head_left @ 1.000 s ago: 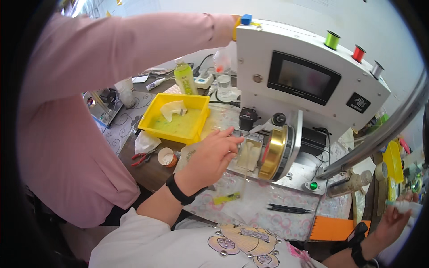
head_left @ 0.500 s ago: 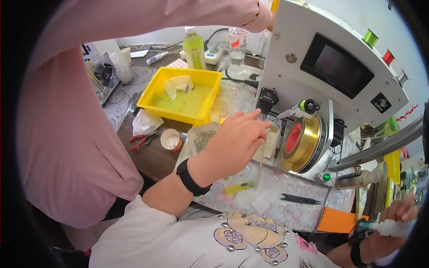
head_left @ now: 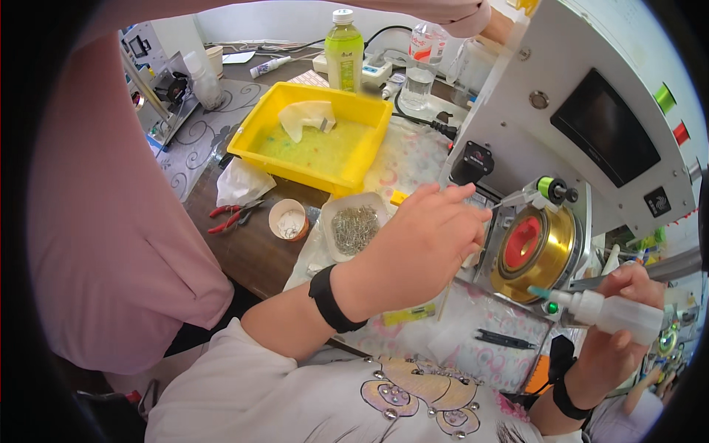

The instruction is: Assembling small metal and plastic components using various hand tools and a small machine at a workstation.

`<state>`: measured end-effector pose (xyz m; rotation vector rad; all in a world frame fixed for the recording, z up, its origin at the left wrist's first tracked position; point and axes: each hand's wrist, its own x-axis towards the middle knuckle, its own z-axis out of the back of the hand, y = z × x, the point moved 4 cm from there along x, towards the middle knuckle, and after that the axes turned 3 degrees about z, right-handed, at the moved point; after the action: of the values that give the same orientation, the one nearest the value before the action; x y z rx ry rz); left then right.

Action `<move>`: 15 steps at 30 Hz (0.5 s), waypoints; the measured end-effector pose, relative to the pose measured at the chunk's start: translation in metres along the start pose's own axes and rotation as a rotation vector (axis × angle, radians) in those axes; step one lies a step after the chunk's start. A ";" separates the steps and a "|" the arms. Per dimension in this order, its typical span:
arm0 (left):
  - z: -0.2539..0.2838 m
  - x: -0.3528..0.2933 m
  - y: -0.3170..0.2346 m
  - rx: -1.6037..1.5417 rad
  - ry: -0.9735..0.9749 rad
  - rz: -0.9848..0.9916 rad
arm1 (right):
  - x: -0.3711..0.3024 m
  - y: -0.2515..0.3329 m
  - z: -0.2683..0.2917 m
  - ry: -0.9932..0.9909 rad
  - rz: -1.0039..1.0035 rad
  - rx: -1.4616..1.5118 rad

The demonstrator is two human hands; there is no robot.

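Pink clothing (head_left: pixel 140 236) on a co-worker fills the left side, one sleeve (head_left: pixel 447 13) reaching across the top toward a white machine (head_left: pixel 635 52). Between them sits a yellow tray (head_left: pixel 295 169) with a pale curved piece (head_left: pixel 303 118) inside. A gold wheel (head_left: pixel 565 244) is mounted on the machine's lower front. The left hand (head_left: pixel 425 240) hovers palm down, fingers bent, near the slim arm (head_left: pixel 528 196) beside that wheel; whether it pinches anything cannot be told. The right hand (head_left: pixel 609 354) grasps a translucent squeeze bottle (head_left: pixel 624 317), almost level, teal tip (head_left: pixel 540 292) pointing left in front of the wheel. Past the left wrist: a dish (head_left: pixel 362 200) of metal pieces, red-handled pliers (head_left: pixel 242 213), a paper cup (head_left: pixel 297 236).
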<state>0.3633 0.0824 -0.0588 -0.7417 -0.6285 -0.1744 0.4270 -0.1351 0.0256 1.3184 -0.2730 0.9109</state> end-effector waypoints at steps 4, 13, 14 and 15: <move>-0.002 -0.002 -0.002 0.014 -0.028 -0.007 | 0.007 -0.002 -0.013 0.070 -0.017 -0.004; 0.002 0.001 0.002 -0.015 0.005 0.003 | 0.018 -0.015 -0.029 -0.009 -0.002 0.017; 0.003 0.002 0.002 -0.002 -0.011 -0.005 | 0.018 -0.018 -0.028 -0.007 -0.017 0.004; 0.003 0.002 0.004 -0.011 0.006 0.008 | 0.018 -0.022 -0.027 -0.029 -0.008 -0.002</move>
<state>0.3651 0.0870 -0.0581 -0.7536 -0.6197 -0.1725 0.4449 -0.1022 0.0141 1.3309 -0.2908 0.8854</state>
